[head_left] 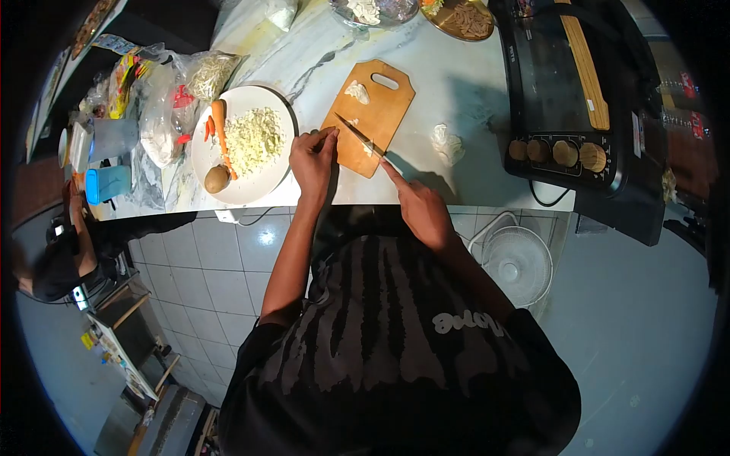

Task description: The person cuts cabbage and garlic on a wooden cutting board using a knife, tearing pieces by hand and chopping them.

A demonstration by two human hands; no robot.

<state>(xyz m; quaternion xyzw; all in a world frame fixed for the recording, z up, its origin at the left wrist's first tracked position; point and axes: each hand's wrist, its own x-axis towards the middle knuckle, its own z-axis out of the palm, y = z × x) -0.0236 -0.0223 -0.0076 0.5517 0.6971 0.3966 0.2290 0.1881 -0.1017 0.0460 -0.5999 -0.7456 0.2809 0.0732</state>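
A wooden cutting board lies at the counter's front edge, with a pale piece of food near its top and small bits lower down. My right hand is wrapped round the handle of a knife, whose blade points up and left across the board. At the board's left edge, my left hand has its fingers pinched together; what they hold, if anything, is too small to name. To the left, a white plate carries chopped pale pieces, a carrot, red chilies and a round brown item.
A crumpled whitish item lies right of the board. A black appliance with knobs stands at the right. Plastic bags and a blue container are at the left, where another person is partly visible. A white fan is below the counter.
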